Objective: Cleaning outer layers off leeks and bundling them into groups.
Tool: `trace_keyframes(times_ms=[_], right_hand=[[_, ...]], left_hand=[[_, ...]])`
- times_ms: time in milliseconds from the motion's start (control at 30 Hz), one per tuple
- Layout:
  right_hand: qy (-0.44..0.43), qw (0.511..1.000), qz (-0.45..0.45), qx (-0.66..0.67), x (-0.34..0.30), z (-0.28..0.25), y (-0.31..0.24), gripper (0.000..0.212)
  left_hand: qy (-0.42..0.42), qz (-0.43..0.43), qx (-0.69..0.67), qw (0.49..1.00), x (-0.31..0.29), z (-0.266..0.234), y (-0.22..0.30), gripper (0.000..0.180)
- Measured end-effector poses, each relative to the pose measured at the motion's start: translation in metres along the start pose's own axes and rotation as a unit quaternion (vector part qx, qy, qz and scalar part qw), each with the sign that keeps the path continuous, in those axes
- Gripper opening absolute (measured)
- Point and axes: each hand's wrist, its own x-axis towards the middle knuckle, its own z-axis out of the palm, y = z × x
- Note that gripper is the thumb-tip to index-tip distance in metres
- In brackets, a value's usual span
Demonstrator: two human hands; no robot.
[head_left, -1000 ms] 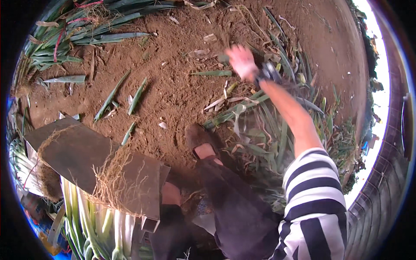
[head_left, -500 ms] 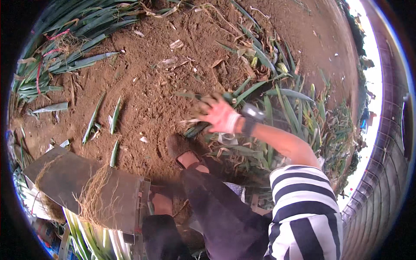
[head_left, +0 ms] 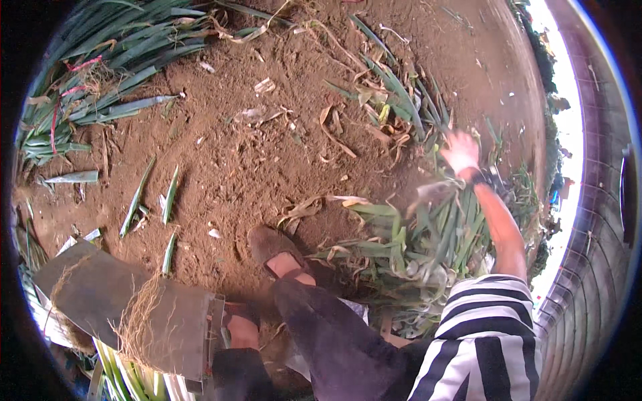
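My right hand (head_left: 461, 153) reaches out past the heap of loose green leaves (head_left: 441, 234) on the right. Its fingers look spread and point away from me, near the tips of a few long leaves (head_left: 404, 97) lying beyond. I see nothing held in it, though the fingertips are slightly blurred. A dark band (head_left: 483, 178) circles the wrist, and a black-and-white striped sleeve (head_left: 485, 307) covers the upper arm. Close below the hand, leaves of the heap are smeared by motion. My left hand is out of sight.
A flat metal plate (head_left: 100, 284) with stringy roots (head_left: 150, 304) on it stands at lower left, above pale leek stalks (head_left: 127, 374). Bundled leeks (head_left: 127, 40) lie far left. Loose leaf pieces (head_left: 138, 197) dot the soil. My foot (head_left: 274, 248) rests mid-frame; a wall curves along the right.
My right hand has moved right and farther away, from beside my foot to the heap's far side. Leaves that lay near the foot have shifted right onto the heap.
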Motion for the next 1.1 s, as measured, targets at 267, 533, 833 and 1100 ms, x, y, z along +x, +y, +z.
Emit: trace_keyframes(times_ms=[267, 533, 833, 1100], right_hand=[[-0.035, 0.963, 0.066, 0.257, 0.174, -0.055, -0.113, 0.091], [-0.078, 0.972, -0.221, 0.000, -0.001, 0.016, -0.067, 0.052], [-0.473, 0.844, -0.089, -0.238, -0.119, 0.078, 0.101, 0.051], [0.097, 0.892, -0.406, 0.175, -0.012, -0.138, -0.276, 0.044]], left_hand=[[-0.006, 0.003, -0.017, 1.000, -0.002, 0.016, 0.013, 0.040], [-0.001, -0.017, 0.010, 1.000, -0.016, -0.011, -0.015, 0.040], [-0.048, 0.024, 0.029, 0.998, -0.012, 0.005, -0.104, 0.040], [-0.028, -0.011, -0.190, 0.981, -0.022, -0.028, -0.055, 0.031]])
